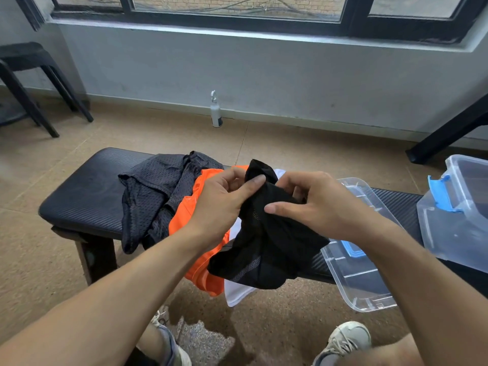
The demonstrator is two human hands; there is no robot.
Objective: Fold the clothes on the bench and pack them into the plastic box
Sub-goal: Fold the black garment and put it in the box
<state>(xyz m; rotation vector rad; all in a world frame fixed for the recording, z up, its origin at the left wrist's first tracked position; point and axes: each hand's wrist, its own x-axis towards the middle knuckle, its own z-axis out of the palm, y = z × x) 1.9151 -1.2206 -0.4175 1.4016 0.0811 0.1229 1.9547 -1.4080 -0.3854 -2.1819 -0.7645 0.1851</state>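
- At the centre of the frame, both hands are gripping a crumpled black garment [266,241] and holding it up above the bench [87,196].
- The left hand [219,204] is pinching the upper edge of the cloth between thumb and fingers, closed on it.
- The right hand [317,204] is closing its thumb and fingers over the cloth from the other side, with the bulk hanging down below both hands.
- A dark mesh garment [155,191] is lying bunched on the bench left of centre, with an orange garment [195,233] beside it and a white garment [237,294] drooping over the near edge.
- The plastic box [456,220] is sitting at the right edge of the frame, open, and its clear lid [361,278] is lying on the bench beside it.
- By my reading, the person is starting the first fold, hunting for an edge or seam of the black piece.
- The next move is calling for shaking it open, finding two corners and spreading it flat; the loose, tangled cloth is likely to bunch again.
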